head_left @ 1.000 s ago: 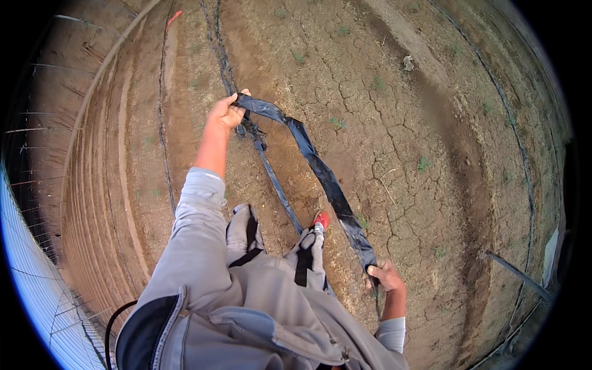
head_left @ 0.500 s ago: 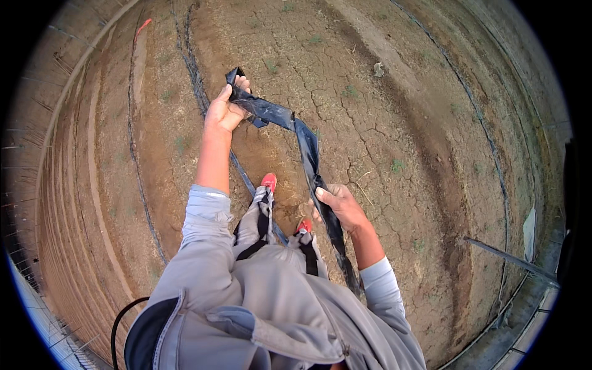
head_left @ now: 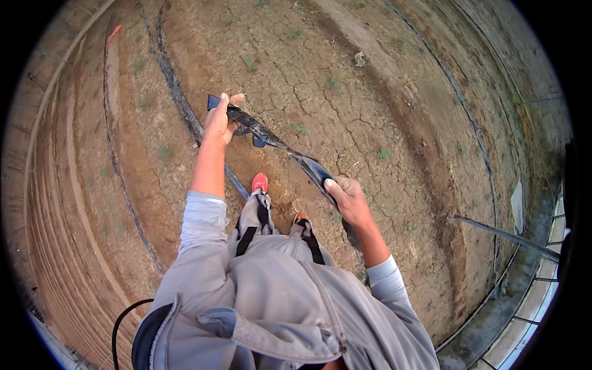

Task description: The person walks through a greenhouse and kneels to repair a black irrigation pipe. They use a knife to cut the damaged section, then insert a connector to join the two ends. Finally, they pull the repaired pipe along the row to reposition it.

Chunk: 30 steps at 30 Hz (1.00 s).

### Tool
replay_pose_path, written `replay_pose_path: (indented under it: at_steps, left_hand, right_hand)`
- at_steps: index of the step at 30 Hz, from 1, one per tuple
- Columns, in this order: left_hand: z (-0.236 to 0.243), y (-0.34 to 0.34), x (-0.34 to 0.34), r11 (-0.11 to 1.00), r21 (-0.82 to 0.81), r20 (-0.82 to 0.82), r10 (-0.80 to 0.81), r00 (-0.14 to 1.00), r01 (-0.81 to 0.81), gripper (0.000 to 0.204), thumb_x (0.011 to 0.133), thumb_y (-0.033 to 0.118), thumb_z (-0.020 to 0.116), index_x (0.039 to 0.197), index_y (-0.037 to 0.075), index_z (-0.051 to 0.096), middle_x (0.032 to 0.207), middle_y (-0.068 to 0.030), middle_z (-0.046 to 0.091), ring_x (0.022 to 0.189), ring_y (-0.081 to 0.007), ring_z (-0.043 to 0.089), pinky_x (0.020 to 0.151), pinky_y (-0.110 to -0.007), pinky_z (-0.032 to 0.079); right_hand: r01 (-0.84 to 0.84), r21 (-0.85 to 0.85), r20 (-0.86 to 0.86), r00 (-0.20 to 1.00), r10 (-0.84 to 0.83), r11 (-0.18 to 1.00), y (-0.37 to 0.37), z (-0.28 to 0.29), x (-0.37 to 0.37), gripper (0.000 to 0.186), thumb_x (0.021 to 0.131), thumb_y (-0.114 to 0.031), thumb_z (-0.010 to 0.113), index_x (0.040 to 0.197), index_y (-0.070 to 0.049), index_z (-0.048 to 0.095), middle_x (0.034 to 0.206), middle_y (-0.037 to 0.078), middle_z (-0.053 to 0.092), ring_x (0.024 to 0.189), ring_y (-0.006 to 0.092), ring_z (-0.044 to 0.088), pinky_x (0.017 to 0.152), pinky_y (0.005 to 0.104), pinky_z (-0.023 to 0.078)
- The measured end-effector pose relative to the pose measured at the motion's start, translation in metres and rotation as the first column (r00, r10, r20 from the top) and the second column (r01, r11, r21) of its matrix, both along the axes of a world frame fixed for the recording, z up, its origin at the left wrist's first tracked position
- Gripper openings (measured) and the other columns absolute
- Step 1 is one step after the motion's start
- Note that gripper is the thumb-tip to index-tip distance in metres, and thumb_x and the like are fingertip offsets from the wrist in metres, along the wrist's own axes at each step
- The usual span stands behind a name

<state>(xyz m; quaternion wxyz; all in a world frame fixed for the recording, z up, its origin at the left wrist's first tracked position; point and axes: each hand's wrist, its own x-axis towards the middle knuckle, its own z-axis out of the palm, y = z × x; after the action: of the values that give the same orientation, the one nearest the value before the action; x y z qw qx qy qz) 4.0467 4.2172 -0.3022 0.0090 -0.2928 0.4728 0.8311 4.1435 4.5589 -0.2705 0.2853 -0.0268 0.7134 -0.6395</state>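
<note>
A flat strip of black plastic (head_left: 311, 169) stretches slantwise between my hands, folded and twisted, with dust on parts of it. My left hand (head_left: 217, 124) grips the strip's far part. A folded end sticks out beyond the thumb and another loop hangs under the palm. On the near part, my right hand (head_left: 349, 201) is closed, thumb pressed on top and the other fingers mostly hidden. Past the right hand, the strip runs down behind my right wrist and forearm.
Dry, cracked soil with small weeds lies all around. A long dark bunched strip (head_left: 174, 91) and a thin dark line (head_left: 119, 169) lie at the left. A red marker (head_left: 113, 35) is at the far left. A metal bar (head_left: 509, 235) juts in from the right. My red shoe (head_left: 259, 182) stands below.
My right hand has moved up and forward along the strip, and my left hand has come slightly nearer and left. The strip's hanging bend has straightened into a slanting line.
</note>
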Motion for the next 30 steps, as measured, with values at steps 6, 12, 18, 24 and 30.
replay_pose_path:
  at_steps: [6, 12, 18, 24, 30]
  left_hand:
    - [-0.039, 0.001, 0.007, 0.952, 0.255, -0.085, 0.196, 0.977, -0.169, 0.040, 0.096, 0.034, 0.050, 0.114, -0.002, 0.054, 0.106, -0.0155, 0.063, 0.094, -0.0265, 0.062, 0.085, -0.042, 0.052]
    - [-0.060, -0.047, 0.021, 0.750, 0.634, -0.114, 0.333, 0.936, -0.190, 0.042, 0.094, 0.027, 0.052, 0.120, -0.005, 0.045, 0.112, -0.0211, 0.059, 0.104, -0.0338, 0.058, 0.098, -0.049, 0.043]
    - [-0.105, -0.160, 0.015, 0.706, 0.583, -0.185, 0.597, 0.781, -0.401, 0.027, 0.093, 0.021, 0.055, 0.110, 0.000, 0.050, 0.093, -0.0111, 0.058, 0.080, -0.0224, 0.055, 0.072, -0.036, 0.048]
    - [-0.024, -0.234, -0.064, 0.947, -0.235, -0.157, 0.184, 0.970, -0.218, 0.023, 0.094, 0.025, 0.053, 0.099, 0.004, 0.061, 0.073, 0.0012, 0.054, 0.057, -0.0066, 0.048, 0.047, -0.022, 0.040]
    - [-0.139, -0.094, -0.005, 0.634, 0.324, 0.303, -0.772, 0.558, 0.702, 0.053, 0.096, 0.049, 0.042, 0.104, 0.001, 0.066, 0.094, -0.0091, 0.069, 0.083, -0.0152, 0.065, 0.073, -0.030, 0.053]
  right_hand:
    - [-0.137, 0.124, 0.019, 0.991, 0.135, 0.983, 0.016, 0.013, 0.009, 0.035, 0.093, -0.031, 0.058, 0.073, -0.002, 0.058, 0.060, -0.005, 0.041, 0.056, 0.0057, 0.036, 0.048, 0.0262, 0.031]
    - [-0.009, -0.066, 0.195, 0.981, 0.021, 0.998, 0.042, 0.008, 0.003, 0.032, 0.090, -0.032, 0.061, 0.073, -0.005, 0.058, 0.057, -0.004, 0.048, 0.047, 0.0045, 0.040, 0.043, 0.0226, 0.030]
    - [0.183, -0.146, 0.253, 0.957, -0.142, 0.972, 0.057, 0.004, -0.010, 0.045, 0.086, -0.043, 0.064, 0.060, -0.007, 0.053, 0.045, 0.000, 0.046, 0.036, 0.0069, 0.038, 0.036, 0.0218, 0.024]
    - [0.200, 0.015, 0.313, 0.930, -0.194, 0.980, 0.048, 0.025, -0.039, 0.046, 0.086, -0.041, 0.064, 0.058, -0.006, 0.053, 0.045, 0.001, 0.046, 0.035, 0.0081, 0.040, 0.035, 0.0221, 0.026]
    - [0.148, 0.266, 0.483, 0.835, -0.264, 0.953, 0.010, 0.038, -0.025, 0.035, 0.088, -0.033, 0.063, 0.068, -0.005, 0.059, 0.055, 0.003, 0.056, 0.043, 0.0097, 0.049, 0.042, 0.0231, 0.038]
